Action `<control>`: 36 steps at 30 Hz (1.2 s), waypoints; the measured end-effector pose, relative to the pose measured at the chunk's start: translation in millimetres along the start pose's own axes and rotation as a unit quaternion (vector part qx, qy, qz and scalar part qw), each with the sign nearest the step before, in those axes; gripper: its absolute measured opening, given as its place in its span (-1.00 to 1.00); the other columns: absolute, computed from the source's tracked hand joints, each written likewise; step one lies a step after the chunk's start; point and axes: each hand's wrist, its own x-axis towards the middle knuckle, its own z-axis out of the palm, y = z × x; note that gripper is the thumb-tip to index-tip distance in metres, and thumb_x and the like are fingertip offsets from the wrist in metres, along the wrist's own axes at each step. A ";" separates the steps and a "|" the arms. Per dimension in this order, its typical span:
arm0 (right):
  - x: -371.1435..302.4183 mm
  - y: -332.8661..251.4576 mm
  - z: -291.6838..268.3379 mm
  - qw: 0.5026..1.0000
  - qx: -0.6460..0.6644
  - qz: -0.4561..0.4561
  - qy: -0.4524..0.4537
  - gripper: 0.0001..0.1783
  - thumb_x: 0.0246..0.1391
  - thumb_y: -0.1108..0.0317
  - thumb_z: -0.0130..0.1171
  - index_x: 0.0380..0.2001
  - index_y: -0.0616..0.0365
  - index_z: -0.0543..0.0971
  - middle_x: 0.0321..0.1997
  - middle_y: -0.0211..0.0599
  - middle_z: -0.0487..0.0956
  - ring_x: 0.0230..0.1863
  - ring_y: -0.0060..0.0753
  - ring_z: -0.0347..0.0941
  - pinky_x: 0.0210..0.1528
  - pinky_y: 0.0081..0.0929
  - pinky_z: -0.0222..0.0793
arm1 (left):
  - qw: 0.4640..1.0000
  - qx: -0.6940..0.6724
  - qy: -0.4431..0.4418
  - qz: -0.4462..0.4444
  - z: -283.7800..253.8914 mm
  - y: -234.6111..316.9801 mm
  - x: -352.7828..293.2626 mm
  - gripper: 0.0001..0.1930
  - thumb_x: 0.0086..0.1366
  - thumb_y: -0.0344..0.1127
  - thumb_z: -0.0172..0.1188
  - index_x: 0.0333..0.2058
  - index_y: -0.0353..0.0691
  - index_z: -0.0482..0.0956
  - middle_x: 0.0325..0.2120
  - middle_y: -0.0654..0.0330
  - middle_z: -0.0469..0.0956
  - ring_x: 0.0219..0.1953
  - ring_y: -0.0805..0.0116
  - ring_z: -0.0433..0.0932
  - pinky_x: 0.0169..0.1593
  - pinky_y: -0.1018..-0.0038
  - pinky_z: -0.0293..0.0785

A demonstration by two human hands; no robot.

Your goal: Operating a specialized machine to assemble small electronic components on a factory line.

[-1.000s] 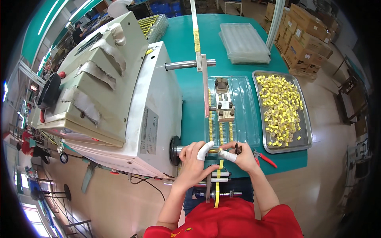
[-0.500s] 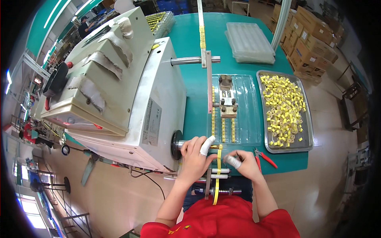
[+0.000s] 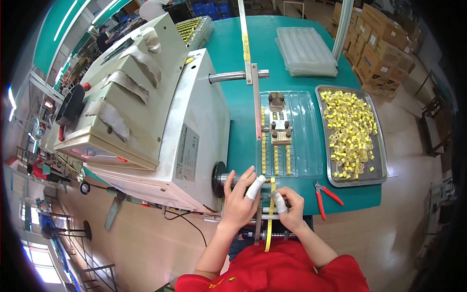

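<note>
A metal spindle [image 3: 222, 179] sticks out of the machine's side, with a small part [image 3: 267, 180] at its tip. My left hand [image 3: 239, 200] lies over the spindle, fingers stretched and spread. Its index finger, wrapped in white, reaches that part. A yellow tape strip [image 3: 269, 228] runs from there over metal guide rods [image 3: 275, 216] toward my body. Close against the strip's right edge, my right hand [image 3: 292, 210] is closed in a pinch, its thumb wrapped in white. Whatever lies between those fingertips is hidden.
The white machine [image 3: 194, 121] stands at left. On the green table [image 3: 233, 39] are a clear tray [image 3: 306, 131] with rows of yellow coils, a metal fixture [image 3: 280, 136], a metal tray [image 3: 357, 184] of yellow pieces, red-handled cutters [image 3: 321, 204] and stacked plastic trays [image 3: 306, 51].
My right hand has moved left to the yellow tape, and its fingers have closed. My left fingers have straightened and spread slightly over the spindle. The view has shifted a little.
</note>
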 end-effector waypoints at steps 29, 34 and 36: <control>4.0 -13.9 -3.0 0.993 -0.050 0.106 0.005 -0.80 -0.04 0.61 0.23 -0.27 0.26 0.58 -0.37 -0.17 0.59 -0.38 -0.32 0.59 -0.33 -0.49 0.44 | 0.992 -0.033 -0.118 0.027 -10.7 2.5 38.6 -0.59 -0.07 -0.61 0.06 -0.16 -0.23 0.52 -0.36 0.14 0.52 -0.24 0.17 0.48 -0.04 0.27 0.24; 8.5 -21.0 -5.7 0.992 -0.106 0.075 0.006 -0.77 -0.07 0.58 0.24 -0.26 0.23 0.59 -0.34 -0.14 0.59 -0.32 -0.18 0.59 -0.28 -0.40 0.46 | 0.975 -0.063 -0.214 0.000 -15.8 -4.3 49.9 -0.62 -0.01 -0.61 0.05 -0.15 -0.24 0.51 -0.42 0.12 0.52 -0.29 0.13 0.48 -0.06 0.29 0.25; 9.0 -21.6 -7.4 0.990 -0.129 0.062 0.012 -0.77 -0.07 0.56 0.25 -0.25 0.22 0.59 -0.33 -0.13 0.59 -0.30 -0.16 0.59 -0.26 -0.37 0.46 | 0.963 -0.059 -0.261 -0.013 -18.6 -6.4 54.3 -0.64 0.01 -0.60 0.06 -0.15 -0.24 0.50 -0.43 0.11 0.52 -0.30 0.13 0.48 -0.06 0.29 0.25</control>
